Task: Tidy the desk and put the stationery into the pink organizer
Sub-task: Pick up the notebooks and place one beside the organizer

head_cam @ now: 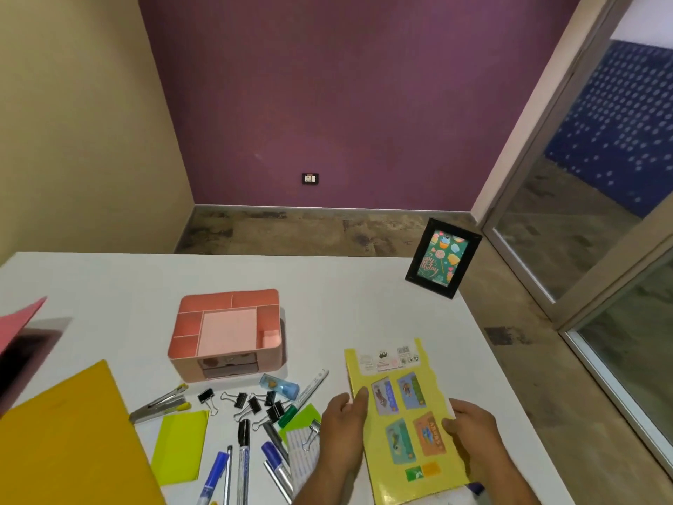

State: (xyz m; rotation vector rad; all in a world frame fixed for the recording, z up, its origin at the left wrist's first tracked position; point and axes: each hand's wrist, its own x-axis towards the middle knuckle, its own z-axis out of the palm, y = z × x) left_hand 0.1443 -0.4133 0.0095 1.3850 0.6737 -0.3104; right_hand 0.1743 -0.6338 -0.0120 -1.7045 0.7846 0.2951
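Note:
A pink organizer [227, 331] with open top compartments and small front drawers stands mid-desk. Both hands hold a yellow sticker packet [404, 417] at the front right. My left hand [344, 428] grips its left edge, thumb on top. My right hand [469, 428] grips its right edge. Left of the packet lie several black binder clips [255, 404], markers and pens [243, 457], a blue sharpener [280, 385], a stapler [158, 406] and green sticky notes [180, 446].
A yellow folder [69, 442] covers the front left. A pink sheet and a dark object [22, 344] sit at the far left edge. A black photo frame [442, 258] stands at the back right corner of the white desk [327, 286].

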